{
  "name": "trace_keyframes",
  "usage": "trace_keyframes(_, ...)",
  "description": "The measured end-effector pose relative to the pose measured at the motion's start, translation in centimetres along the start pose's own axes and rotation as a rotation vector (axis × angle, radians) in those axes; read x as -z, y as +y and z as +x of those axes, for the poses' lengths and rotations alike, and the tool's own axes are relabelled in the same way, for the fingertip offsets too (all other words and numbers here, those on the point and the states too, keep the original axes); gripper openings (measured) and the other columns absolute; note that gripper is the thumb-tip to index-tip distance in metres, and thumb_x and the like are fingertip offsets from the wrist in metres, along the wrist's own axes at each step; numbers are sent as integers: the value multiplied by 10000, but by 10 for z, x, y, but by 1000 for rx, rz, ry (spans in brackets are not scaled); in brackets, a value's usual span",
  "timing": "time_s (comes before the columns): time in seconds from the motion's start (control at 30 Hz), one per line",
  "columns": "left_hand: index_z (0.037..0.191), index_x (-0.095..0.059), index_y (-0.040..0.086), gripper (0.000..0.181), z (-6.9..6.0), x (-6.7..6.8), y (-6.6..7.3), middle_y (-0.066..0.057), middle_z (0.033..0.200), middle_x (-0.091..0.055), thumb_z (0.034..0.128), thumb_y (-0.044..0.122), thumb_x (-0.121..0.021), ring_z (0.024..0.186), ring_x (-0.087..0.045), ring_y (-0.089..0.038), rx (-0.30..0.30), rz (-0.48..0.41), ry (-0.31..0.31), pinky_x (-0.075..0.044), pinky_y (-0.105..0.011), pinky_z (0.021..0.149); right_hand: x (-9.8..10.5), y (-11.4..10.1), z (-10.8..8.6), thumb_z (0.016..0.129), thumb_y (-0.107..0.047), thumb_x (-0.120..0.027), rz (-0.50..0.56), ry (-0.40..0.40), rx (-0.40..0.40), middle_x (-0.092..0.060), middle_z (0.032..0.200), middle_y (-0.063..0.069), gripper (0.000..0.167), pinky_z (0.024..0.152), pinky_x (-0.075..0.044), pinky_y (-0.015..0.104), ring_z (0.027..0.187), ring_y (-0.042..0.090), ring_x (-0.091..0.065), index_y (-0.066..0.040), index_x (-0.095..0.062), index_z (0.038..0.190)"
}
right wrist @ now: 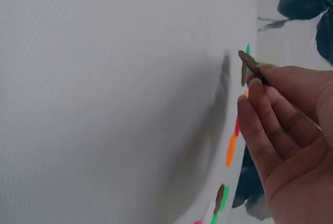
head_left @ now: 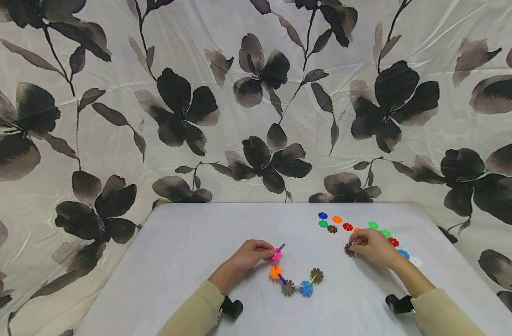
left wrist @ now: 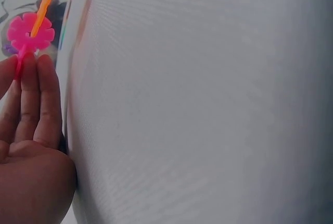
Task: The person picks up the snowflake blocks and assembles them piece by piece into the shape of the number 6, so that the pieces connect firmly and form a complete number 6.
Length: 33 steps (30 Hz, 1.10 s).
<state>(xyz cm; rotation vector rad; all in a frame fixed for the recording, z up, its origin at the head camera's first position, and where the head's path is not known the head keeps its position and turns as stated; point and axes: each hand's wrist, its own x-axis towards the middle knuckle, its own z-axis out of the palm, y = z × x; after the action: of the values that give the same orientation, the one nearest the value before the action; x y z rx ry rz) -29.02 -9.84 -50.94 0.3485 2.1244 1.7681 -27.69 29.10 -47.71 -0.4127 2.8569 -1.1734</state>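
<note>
Brown disc [head_left: 347,251] is pinched by right hand [head_left: 374,246], right of chain [head_left: 306,289], whose pink end [head_left: 276,255] is pinched by left hand [head_left: 252,255].

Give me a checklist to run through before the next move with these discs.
1. Left hand has a grip at the pink disc: ok.
2. Right hand pinches a brown disc: ok.
3. Chain runs linked from the pink disc to the end disc: ok, as far as the head view shows.
4. Purple link seated firmly at the pink disc: cannot tell.
5. Held brown disc joined to the chain: not ok, it is apart from it.
6. Loose discs in view for later picks: ok, though one orange one is partly hidden by the right hand.
</note>
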Motion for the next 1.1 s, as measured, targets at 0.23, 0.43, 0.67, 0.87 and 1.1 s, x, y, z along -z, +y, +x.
trace_keyframes(0.23, 1081, -717, -45, 193, 1, 1, -1, -52, 903, -759, 973, 113, -701, 887, -699, -163, -12, -11, 2, -488, -375, 964, -9, -20, 8, 928, -36, -713, 130, -27, 12, -703, 855, 64, 115, 694, -573, 245, 745, 204, -665, 14, -722, 1032)
trace_keyframes(0.43, 1082, -710, -56, 199, 1, 1, -2, -43, 895, -757, 973, 111, -701, 887, -700, -162, -20, -22, -11, -488, -345, 934, -19, -31, 13, 953, -56, -706, 251, -60, 60, -727, 904, 118, 187, 734, -594, 282, 765, 227, -712, 61, -699, 1099)
trace_keyframes(0.67, 1080, -709, -59, 196, 0, 1, -2, -31, 883, -756, 970, 104, -704, 885, -704, -158, -20, -35, -12, -482, -302, 903, -35, -47, 20, 969, -54, -687, 394, -97, 58, -745, 966, 177, 249, 768, -602, 322, 827, 297, -738, 107, -671, 1157)
trace_keyframes(0.87, 1078, -708, -63, 195, 1, 1, -3, -44, 882, -759, 969, 99, -703, 874, -711, -157, -25, -38, -7, -482, -318, 921, -51, -63, 30, 987, -39, -654, 461, -108, 39, -732, 1057, 227, 271, 799, -598, 335, 876, 271, -736, 125, -652, 1202)
trace_keyframes(1.1, 1082, -713, -49, 196, 0, 0, -2, -67, 905, -764, 971, 113, -705, 882, -716, -167, -3, -33, 7, -477, -370, 968, -68, -75, 38, 995, -25, -635, 513, -123, 51, -715, 1119, 258, 267, 810, -599, 374, 905, 282, -729, 130, -651, 1212)
